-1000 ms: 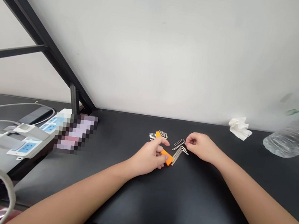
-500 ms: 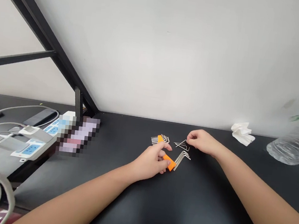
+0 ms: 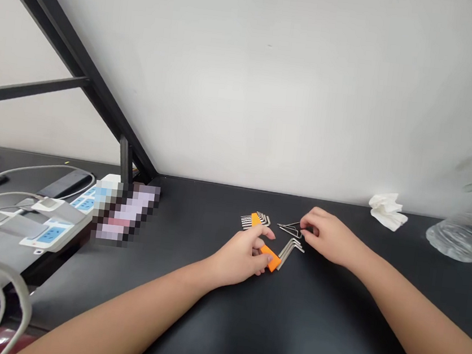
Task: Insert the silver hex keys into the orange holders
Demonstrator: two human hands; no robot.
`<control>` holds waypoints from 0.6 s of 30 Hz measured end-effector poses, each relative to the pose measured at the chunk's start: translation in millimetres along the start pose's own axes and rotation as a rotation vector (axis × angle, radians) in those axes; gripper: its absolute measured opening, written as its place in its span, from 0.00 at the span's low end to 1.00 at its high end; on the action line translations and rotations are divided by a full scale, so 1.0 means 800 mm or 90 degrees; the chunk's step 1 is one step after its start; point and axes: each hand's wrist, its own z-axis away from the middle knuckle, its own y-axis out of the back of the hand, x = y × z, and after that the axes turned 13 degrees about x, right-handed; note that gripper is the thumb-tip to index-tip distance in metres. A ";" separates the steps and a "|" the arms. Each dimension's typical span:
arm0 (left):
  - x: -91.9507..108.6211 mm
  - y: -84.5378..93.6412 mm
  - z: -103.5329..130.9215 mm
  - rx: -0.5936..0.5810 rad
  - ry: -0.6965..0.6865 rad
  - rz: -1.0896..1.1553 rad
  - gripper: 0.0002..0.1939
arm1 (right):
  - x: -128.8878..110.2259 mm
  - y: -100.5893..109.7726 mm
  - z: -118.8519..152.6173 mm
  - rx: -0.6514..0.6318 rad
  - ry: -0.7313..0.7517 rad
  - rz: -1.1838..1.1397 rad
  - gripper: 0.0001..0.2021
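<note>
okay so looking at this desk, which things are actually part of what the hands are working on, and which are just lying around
In hand:
left hand on the orange hex key holder
right hand pinching small loose hex keys
larger hex keys in the holder
second hex key set

Lying about:
crumpled tissue
plastic bottle
power strips
cables

Small hex keys (image 3: 291, 228) now apart, right hand (image 3: 326, 238).

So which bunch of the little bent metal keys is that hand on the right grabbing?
The right hand pinches the loose thin keys, which have no orange holder. The keys in the orange holder sit under the left hand, and the far set lies untouched.
</note>
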 end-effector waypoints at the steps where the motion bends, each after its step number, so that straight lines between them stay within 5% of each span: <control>1: -0.002 0.000 0.000 -0.001 -0.003 -0.001 0.19 | -0.002 0.001 0.006 -0.019 0.029 0.000 0.06; 11: -0.006 -0.001 -0.002 -0.003 -0.006 0.010 0.19 | -0.018 0.004 0.008 -0.059 0.148 0.167 0.08; 18: -0.007 -0.001 -0.002 -0.008 -0.022 0.001 0.18 | -0.006 0.006 0.010 -0.052 0.079 -0.041 0.08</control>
